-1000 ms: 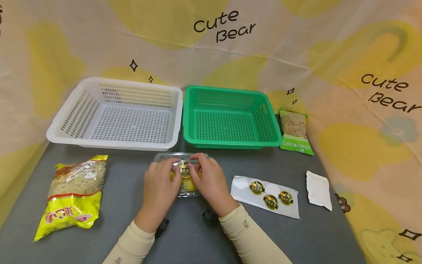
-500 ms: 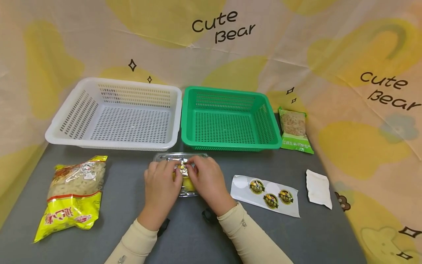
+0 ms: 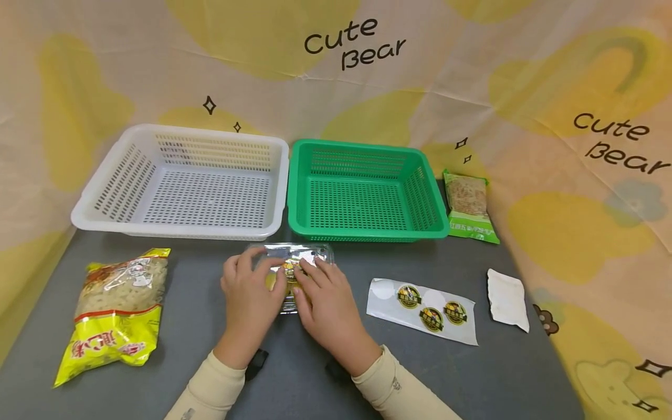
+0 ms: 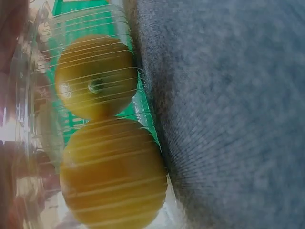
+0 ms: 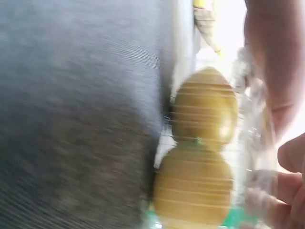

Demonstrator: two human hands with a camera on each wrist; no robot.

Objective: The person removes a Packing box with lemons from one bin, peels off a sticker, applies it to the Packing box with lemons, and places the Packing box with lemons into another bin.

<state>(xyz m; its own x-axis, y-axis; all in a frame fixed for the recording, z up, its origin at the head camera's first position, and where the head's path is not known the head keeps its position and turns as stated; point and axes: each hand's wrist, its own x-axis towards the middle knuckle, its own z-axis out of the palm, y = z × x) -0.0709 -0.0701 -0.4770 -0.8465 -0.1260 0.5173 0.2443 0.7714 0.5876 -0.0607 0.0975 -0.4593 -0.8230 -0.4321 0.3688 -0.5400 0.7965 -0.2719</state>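
Observation:
A clear plastic clamshell box (image 3: 308, 251) stands on the table with round yellow-orange fruit (image 4: 114, 171) inside. On its lid is a round black-and-gold sticker (image 3: 289, 270), partly covered by fingers. My left hand (image 3: 251, 306) rests at the box's left side, fingers spread over the lid and the thumb near the sticker. From the right, my right hand (image 3: 332, 309) lays its fairly straight fingers on the lid at the sticker's edge. Through the box's ribbed side, two of the fruit (image 5: 193, 186) also show in the blurred right wrist view.
Behind the box stand a white basket (image 3: 178, 228) and a green basket (image 3: 367, 234). A yellow food bag (image 3: 115, 321) lies left. To the right are a sticker sheet (image 3: 391, 318), a small white packet (image 3: 507, 300) and a green-and-brown packet (image 3: 469, 201).
Both hands' fingertips were gathered at the sticker earlier. Now the right fingers have straightened across the lid, and the left hand has shifted slightly left with its fingers spread.

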